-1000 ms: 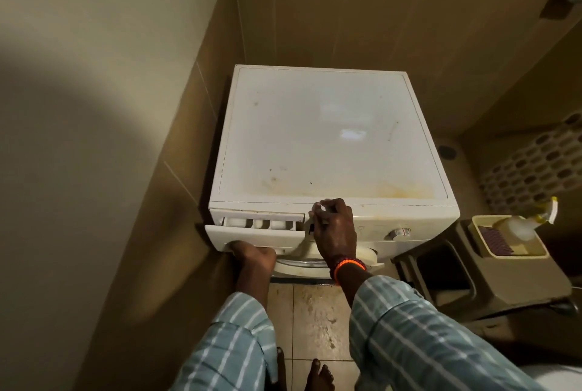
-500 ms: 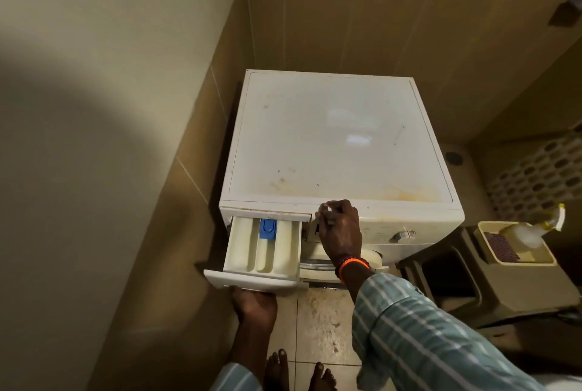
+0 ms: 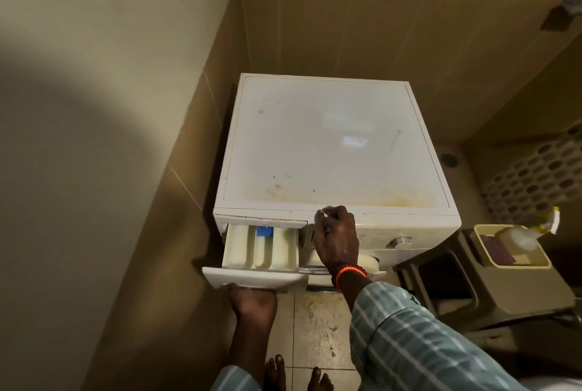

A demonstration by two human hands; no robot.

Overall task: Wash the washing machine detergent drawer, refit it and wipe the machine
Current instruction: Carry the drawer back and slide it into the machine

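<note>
The white washing machine [image 3: 327, 145] stands in a tiled corner, its top stained yellow near the front edge. Its detergent drawer [image 3: 261, 249] is pulled far out at the front left, showing cream compartments and a blue insert at the back. My left hand [image 3: 252, 299] grips the drawer's front panel from underneath. My right hand [image 3: 335, 236] rests on the control panel just right of the drawer slot, fingers curled over the top front edge. An orange band circles that wrist.
A brown plastic stool [image 3: 491, 283] stands right of the machine, carrying a beige tub [image 3: 510, 246] with a spray bottle [image 3: 529, 230] and a dark brush. A perforated laundry basket [image 3: 538, 176] is behind it. Walls close in at the left and back. My bare feet are on the floor tiles.
The drawer has slid from nearly shut to far out, pulled by my left hand. My right hand stayed on the panel. The view tilted downward.
</note>
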